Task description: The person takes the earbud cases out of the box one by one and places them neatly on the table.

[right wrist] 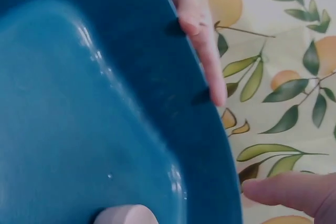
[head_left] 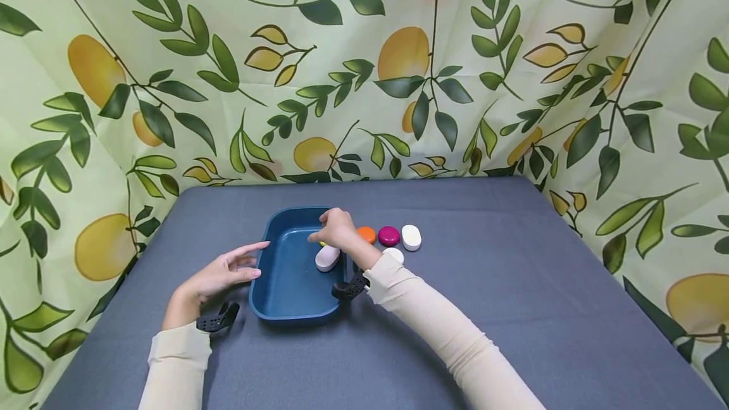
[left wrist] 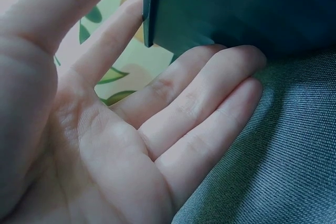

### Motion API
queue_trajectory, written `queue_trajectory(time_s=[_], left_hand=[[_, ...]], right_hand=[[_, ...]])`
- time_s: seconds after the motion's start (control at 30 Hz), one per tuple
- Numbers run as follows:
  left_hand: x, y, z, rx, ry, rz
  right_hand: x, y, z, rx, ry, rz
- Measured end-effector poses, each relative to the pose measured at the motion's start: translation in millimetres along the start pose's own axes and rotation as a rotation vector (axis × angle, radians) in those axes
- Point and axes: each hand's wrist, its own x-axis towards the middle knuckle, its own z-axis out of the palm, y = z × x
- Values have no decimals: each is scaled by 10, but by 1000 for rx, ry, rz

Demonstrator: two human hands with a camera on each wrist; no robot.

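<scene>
A deep blue plastic tray [head_left: 290, 317] with rounded corners stands on the grey cloth. Inside it, toward the right wall, lies a pale pinkish oval soap bar [head_left: 327, 259], whose end also shows in the right wrist view. My left hand [head_left: 230, 271] is spread at the left wall, its fingertips right at the rim; in the left wrist view its fingers [left wrist: 205, 90] reach the tray's outer side. Over the tray's right side, my right hand [head_left: 337, 231] has its thumb and finger apart. Just below these, a bit of a yellow piece [head_left: 322, 243] shows, mostly hidden by the hand.
Right of the tray lie an orange oval bar [head_left: 367, 234], a magenta one [head_left: 389, 236] and a white one [head_left: 411, 238]. Another white bar [head_left: 394, 254] is partly covered by my right forearm. A fruit-and-leaf patterned curtain [head_left: 353, 112] hangs round the table.
</scene>
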Motion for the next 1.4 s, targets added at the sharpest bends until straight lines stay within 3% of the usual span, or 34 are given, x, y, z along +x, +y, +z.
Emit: queue_trajectory(time_s=[0.23, 0.7, 0.9, 1.13, 1.4], left_hand=[[-5, -9, -9, 2, -5, 11], [16, -5, 0, 2, -14, 13], [12, -22, -7, 6, -11, 13], [15, -16, -2, 0, -13, 3], [13, -16, -1, -1, -9, 8]], right_hand=[[81, -105, 179, -172, 42, 105], [174, -81, 307, -238, 35, 159], [227, -30, 336, -211, 23, 124], [299, 78, 369, -94, -26, 47], [343, 129, 439, -128, -70, -52]])
